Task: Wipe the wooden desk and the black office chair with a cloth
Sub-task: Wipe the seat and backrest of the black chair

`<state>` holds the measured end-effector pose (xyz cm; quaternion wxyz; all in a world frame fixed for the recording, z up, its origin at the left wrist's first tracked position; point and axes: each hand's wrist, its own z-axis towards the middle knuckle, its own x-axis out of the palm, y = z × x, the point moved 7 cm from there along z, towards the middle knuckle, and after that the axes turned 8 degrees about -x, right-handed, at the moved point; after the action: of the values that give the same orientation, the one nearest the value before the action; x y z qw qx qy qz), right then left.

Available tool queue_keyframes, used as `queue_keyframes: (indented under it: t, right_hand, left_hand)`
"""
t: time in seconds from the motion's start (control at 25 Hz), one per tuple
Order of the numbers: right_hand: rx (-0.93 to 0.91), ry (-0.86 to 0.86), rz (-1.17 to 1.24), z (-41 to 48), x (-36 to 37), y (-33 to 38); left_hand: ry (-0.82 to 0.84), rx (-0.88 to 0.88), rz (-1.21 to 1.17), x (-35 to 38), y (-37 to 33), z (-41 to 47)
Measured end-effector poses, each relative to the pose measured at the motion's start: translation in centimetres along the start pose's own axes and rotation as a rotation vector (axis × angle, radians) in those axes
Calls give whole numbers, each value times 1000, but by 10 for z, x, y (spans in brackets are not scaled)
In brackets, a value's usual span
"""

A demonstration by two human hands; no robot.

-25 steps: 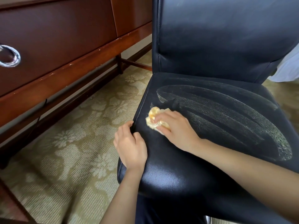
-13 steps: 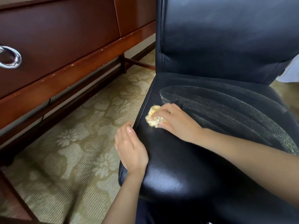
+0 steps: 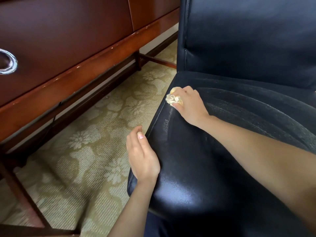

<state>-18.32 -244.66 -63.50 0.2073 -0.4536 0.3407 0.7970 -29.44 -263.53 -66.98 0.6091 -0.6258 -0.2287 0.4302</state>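
Observation:
The black office chair (image 3: 222, 151) fills the right side, its leather seat streaked with curved damp wipe marks. My right hand (image 3: 189, 103) grips a crumpled yellow cloth (image 3: 173, 99) and presses it on the seat's left edge, near the backrest. My left hand (image 3: 142, 156) rests against the seat's front-left edge with its fingers loosely curled and nothing in it. The wooden desk (image 3: 71, 41) stands at the left, dark brown with a lighter lower rail.
A round metal drawer pull (image 3: 7, 63) shows on the desk front at far left. The desk's leg frame and crossbars (image 3: 153, 59) run low over a beige floral carpet (image 3: 95, 142) between desk and chair.
My right hand has slid the cloth up along the seat's left edge toward the backrest. My left hand has stayed at the front-left edge of the seat.

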Motion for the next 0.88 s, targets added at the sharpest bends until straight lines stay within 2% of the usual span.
queue_keyframes:
  t: [0.24, 0.56, 0.68, 0.88]
  right_hand:
    - [-334, 116, 90, -56, -2, 58]
    - [-601, 251, 107, -122, -19, 88]
    - [-496, 236, 122, -90, -21, 68]
    - [-63, 145, -9, -6, -11, 10]
  left_hand:
    - [-6, 6, -28, 4, 2, 20]
    - [-5, 45, -112, 6, 1, 40]
    - [-9, 63, -126, 5, 1, 44]
    - [27, 58, -130, 9, 3, 49]
